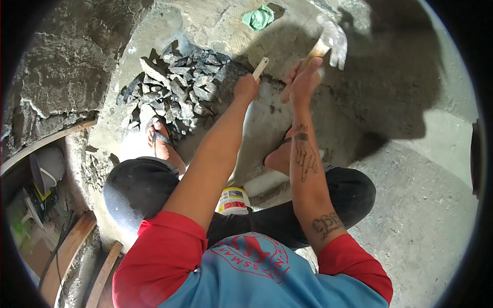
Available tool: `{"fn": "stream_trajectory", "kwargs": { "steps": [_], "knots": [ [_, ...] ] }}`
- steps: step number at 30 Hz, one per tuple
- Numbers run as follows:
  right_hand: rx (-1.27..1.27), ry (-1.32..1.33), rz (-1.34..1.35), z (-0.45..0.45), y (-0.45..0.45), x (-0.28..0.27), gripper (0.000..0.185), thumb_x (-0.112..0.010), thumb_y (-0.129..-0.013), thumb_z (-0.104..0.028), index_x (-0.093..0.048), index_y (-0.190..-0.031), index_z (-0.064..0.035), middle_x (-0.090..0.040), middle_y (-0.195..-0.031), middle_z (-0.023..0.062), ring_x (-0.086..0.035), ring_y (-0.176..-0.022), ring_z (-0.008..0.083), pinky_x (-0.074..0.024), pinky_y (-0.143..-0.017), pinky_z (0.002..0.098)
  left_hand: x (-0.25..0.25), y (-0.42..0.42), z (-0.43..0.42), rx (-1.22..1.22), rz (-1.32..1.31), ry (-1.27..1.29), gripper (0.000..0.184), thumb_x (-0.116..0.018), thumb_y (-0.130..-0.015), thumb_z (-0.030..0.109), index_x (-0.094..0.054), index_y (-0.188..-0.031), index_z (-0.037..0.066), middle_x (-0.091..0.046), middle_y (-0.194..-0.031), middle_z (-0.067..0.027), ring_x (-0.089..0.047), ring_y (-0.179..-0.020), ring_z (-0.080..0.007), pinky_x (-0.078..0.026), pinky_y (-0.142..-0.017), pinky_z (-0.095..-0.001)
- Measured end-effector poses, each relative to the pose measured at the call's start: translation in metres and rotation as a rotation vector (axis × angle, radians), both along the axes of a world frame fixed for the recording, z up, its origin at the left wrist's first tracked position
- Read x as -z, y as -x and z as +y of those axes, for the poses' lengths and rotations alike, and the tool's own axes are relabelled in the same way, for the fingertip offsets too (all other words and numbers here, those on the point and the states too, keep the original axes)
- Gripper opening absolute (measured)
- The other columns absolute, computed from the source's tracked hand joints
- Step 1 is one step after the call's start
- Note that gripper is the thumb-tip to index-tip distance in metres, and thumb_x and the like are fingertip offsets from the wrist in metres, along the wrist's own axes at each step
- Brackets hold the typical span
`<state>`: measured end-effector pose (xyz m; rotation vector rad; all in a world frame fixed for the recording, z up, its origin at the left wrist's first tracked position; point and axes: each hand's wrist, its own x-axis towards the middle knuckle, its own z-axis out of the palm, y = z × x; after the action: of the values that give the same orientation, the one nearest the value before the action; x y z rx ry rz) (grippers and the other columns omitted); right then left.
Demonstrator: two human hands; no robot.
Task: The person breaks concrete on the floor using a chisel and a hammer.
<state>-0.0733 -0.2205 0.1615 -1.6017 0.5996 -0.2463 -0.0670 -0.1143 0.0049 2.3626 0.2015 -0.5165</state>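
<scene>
My right hand (304, 81) is closed around the wooden handle of a claw hammer (334, 42), whose whitish, dusty head points up and away from me. Beside it on the left, my left hand (246, 88) is closed on a pale stick (261, 67) with a rounded end that sticks out above the fist. What the stick's lower part looks like is hidden by the hand and forearm. A heap of broken grey stones (179, 84) lies on the floor to the left of my hands.
A crumpled green piece (258, 18) lies on the rough concrete floor at the top. Between my legs stands a white labelled bucket (233, 200). My sandalled feet flank the work area. Wooden boards (72, 251) and assorted items are at the lower left.
</scene>
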Motion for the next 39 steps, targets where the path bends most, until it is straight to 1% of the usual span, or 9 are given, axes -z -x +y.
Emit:
{"fn": "stream_trajectory", "kwargs": {
  "steps": [3,6,9,18,21,27,33,36,39],
  "knots": [
    [0.027,-0.19,-0.218,0.011,0.003,0.034,0.072,-0.03,-0.09,-0.068,-0.042,-0.049,-0.0094,-0.038,-0.042,0.0033,-0.041,-0.039,0.0168,-0.0314,-0.039,0.0339,0.003,-0.003,0.0,-0.001,0.007,-0.009,0.036,-0.06,-0.087,0.037,-0.061,-0.094,0.001,-0.065,-0.094,-0.0224,-0.064,-0.09,-0.0386,-0.052,-0.075,-0.0472],
    [0.05,0.291,0.072,0.016,0.031,0.104,0.071,-0.03,-0.09,-0.068,-0.041,-0.051,-0.0092,-0.037,-0.043,0.0027,-0.04,-0.038,0.0179,-0.0309,-0.038,0.0344,-0.002,-0.002,0.003,0.033,0.012,-0.015,0.036,-0.06,-0.087,0.037,-0.062,-0.094,0.002,-0.065,-0.094,-0.0221,-0.064,-0.09,-0.038,-0.053,-0.076,-0.0468],
    [-0.025,-0.232,0.715,0.021,0.04,0.068,0.07,-0.03,-0.09,-0.068,-0.042,-0.053,-0.0093,-0.036,-0.043,0.0019,-0.039,-0.037,0.018,-0.0307,-0.038,0.0346,-0.004,-0.002,0.005,0.022,0.024,0.005,0.04,-0.056,-0.089,0.039,-0.062,-0.094,-0.001,-0.064,-0.097,-0.0258,-0.063,-0.092,-0.0406,-0.051,-0.078,-0.0491],
    [-0.002,-0.189,0.043,0.005,-0.007,0.023,0.066,-0.032,-0.09,-0.068,-0.049,-0.068,-0.0078,-0.043,-0.051,0.0013,-0.039,-0.039,0.012,-0.0335,-0.039,0.029,0.001,-0.003,0.002,0.014,0.043,0.012,0.04,-0.055,-0.089,0.038,-0.061,-0.098,-0.001,-0.064,-0.097,-0.0253,-0.064,-0.09,-0.0406,-0.051,-0.078,-0.0485],
    [0.154,0.445,-0.348,0.005,0.006,0.113,0.071,-0.034,-0.093,-0.062,-0.053,-0.061,-0.0017,-0.041,-0.046,0.0047,-0.039,-0.035,0.018,-0.0323,-0.038,0.0326,0.002,-0.004,0.005,0.034,0.026,0.004,0.041,-0.055,-0.089,0.038,-0.061,-0.098,-0.001,-0.064,-0.096,-0.0257,-0.064,-0.09,-0.0409,-0.051,-0.078,-0.0493],
    [-0.058,-0.134,0.643,0.021,0.024,0.044,0.069,-0.034,-0.093,-0.06,-0.053,-0.061,-0.0021,-0.053,-0.059,0.0077,-0.049,-0.046,0.0162,-0.0344,-0.042,0.0311,0.0,-0.001,0.006,0.033,0.01,-0.019,0.036,-0.059,-0.087,0.037,-0.063,-0.095,0.002,-0.066,-0.095,-0.022,-0.065,-0.089,-0.0379,-0.052,-0.077,-0.0472],
    [0.101,-0.365,-0.206,0.016,0.005,0.03,0.069,-0.034,-0.091,-0.065,-0.044,-0.056,-0.0061,-0.041,-0.049,0.0028,-0.043,-0.041,0.0153,-0.0316,-0.039,0.0305,0.008,-0.002,0.005,0.04,0.001,-0.005,0.039,-0.056,-0.089,0.038,-0.061,-0.094,0.0,-0.065,-0.092,-0.0251,-0.064,-0.087,-0.0412,-0.052,-0.075,-0.0486],
    [0.014,0.899,-0.259,0.008,0.03,0.113,0.071,-0.033,-0.089,-0.07,-0.042,-0.055,-0.007,-0.034,-0.045,0.0007,-0.038,-0.04,0.0145,-0.0308,-0.039,0.0303,0.007,-0.001,0.005,0.05,-0.026,-0.021,0.037,-0.059,-0.088,0.036,-0.063,-0.096,0.0,-0.066,-0.094,-0.0218,-0.065,-0.089,-0.0377,-0.053,-0.075,-0.0461],
    [-0.087,-0.107,0.785,0.009,0.041,0.091,0.071,-0.033,-0.088,-0.07,-0.042,-0.056,-0.0074,-0.035,-0.046,0.0007,-0.04,-0.041,0.0144,-0.0306,-0.04,0.0305,0.006,0.001,0.004,0.032,-0.017,-0.044,0.037,-0.058,-0.088,0.036,-0.062,-0.096,0.0,-0.066,-0.093,-0.0215,-0.065,-0.088,-0.0377,-0.053,-0.075,-0.0456]
  ]
}}
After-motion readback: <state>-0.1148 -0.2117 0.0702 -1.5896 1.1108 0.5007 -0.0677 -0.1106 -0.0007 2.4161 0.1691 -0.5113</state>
